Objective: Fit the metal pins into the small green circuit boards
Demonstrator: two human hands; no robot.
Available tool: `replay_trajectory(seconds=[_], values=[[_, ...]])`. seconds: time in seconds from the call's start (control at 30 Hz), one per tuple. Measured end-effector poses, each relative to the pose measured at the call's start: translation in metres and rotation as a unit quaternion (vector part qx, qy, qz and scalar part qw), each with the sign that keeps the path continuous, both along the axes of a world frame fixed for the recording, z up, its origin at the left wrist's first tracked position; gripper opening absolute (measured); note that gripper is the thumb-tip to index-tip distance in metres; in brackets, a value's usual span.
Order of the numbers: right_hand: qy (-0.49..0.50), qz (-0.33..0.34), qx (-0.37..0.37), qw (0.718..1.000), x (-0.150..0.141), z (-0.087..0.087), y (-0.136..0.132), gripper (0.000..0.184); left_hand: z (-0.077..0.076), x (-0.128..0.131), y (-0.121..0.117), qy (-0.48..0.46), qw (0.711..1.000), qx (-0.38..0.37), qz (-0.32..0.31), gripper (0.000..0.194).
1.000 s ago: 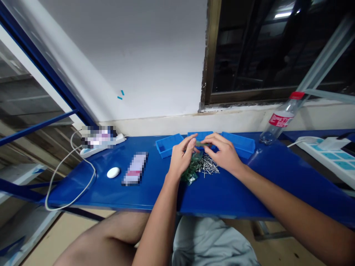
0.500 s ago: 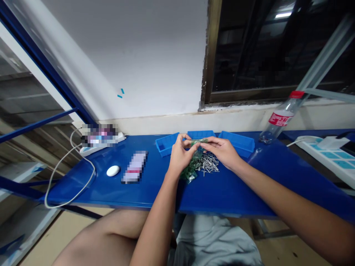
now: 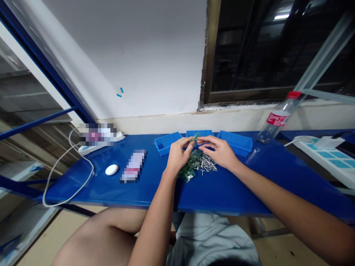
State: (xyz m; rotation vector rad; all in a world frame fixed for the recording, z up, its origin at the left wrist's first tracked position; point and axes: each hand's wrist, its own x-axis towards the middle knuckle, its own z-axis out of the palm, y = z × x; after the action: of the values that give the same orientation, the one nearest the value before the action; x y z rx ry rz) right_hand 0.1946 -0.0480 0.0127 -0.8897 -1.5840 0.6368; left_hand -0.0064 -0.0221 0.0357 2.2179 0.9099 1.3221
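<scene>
My left hand (image 3: 178,155) pinches a small green clear plastic bag (image 3: 196,136) between thumb and fingers, above the table. What is inside the bag is too small to make out. My right hand (image 3: 221,150) is just to its right, thumb parted from the bent fingers, fingertips close to the bag. Below the hands lies a heap of similar green bags (image 3: 187,173), partly covered by my left hand. Beside it is a loose pile of thin silvery metal pieces (image 3: 207,165), like screws or nails.
Three blue bins stand behind the hands: a left bin (image 3: 163,145), a middle bin (image 3: 199,133) and a right bin (image 3: 240,144). A plastic bottle (image 3: 274,123) and a power strip (image 3: 330,157) are at right. At left are a white oval object (image 3: 112,170), a blurred phone-like object (image 3: 133,166) and a cable (image 3: 70,199).
My right thumb and fingers have come apart from the green bag, which both hands were pinching before. The bag now tilts upward in my left hand.
</scene>
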Motion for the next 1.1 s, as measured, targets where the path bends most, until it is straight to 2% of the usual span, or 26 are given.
replay_trajectory(seconds=[0.1, 0.17, 0.33, 0.43, 0.6, 0.73, 0.87, 0.97, 1.1], values=[[0.011, -0.075, 0.018, 0.997, 0.002, 0.0, 0.003, 0.039, -0.001, -0.001, 0.002, -0.008, 1.0, 0.008, 0.006, 0.026], [0.007, -0.091, 0.023, 0.996, 0.004, -0.001, 0.005, 0.046, 0.0, -0.002, 0.002, -0.004, 1.0, 0.007, -0.005, 0.025], [0.082, -0.006, -0.083, 0.993, 0.002, -0.002, 0.006, 0.038, -0.003, 0.002, 0.003, -0.059, 0.994, -0.073, -0.055, 0.035], [0.119, -0.001, -0.102, 0.988, 0.001, -0.003, 0.006, 0.038, -0.004, 0.004, 0.003, -0.094, 0.989, -0.093, -0.06, 0.039], [0.13, -0.013, -0.065, 0.989, 0.005, -0.002, 0.006, 0.029, 0.001, -0.001, 0.004, -0.052, 0.998, -0.011, -0.015, 0.015], [0.082, -0.022, 0.001, 0.996, 0.009, -0.001, 0.006, 0.014, 0.003, -0.004, 0.005, -0.054, 0.999, 0.008, -0.004, 0.019], [0.054, -0.068, 0.023, 0.996, 0.011, -0.003, 0.007, 0.007, 0.003, -0.001, 0.0, -0.03, 0.999, -0.024, -0.02, 0.023], [0.025, -0.07, 0.033, 0.997, 0.01, -0.004, 0.006, 0.011, 0.004, 0.001, -0.004, 0.011, 0.999, -0.046, -0.018, 0.027], [-0.024, -0.046, 0.053, 0.997, 0.007, -0.001, 0.001, 0.021, 0.006, 0.001, -0.005, 0.013, 0.999, -0.021, -0.034, 0.024]])
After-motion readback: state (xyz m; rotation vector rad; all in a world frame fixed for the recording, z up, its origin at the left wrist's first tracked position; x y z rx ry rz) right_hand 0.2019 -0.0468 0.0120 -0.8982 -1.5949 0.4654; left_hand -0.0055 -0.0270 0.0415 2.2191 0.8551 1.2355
